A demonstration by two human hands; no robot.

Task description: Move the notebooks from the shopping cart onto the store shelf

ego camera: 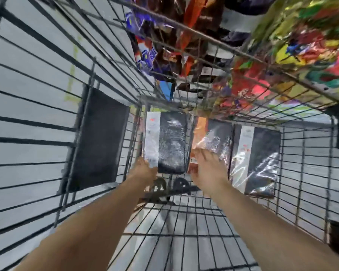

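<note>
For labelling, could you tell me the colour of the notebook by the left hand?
Black notebook with a white band, head view.

Shop: wire shopping cart over grey floor, bright packaged goods stacked alongside, shrink-wrapped notebooks in cart.

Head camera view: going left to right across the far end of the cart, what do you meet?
Black panel on the cart's wire side → left hand → plastic-wrapped dark notebook with white strip → right hand → rightmost wrapped dark notebook.
</note>
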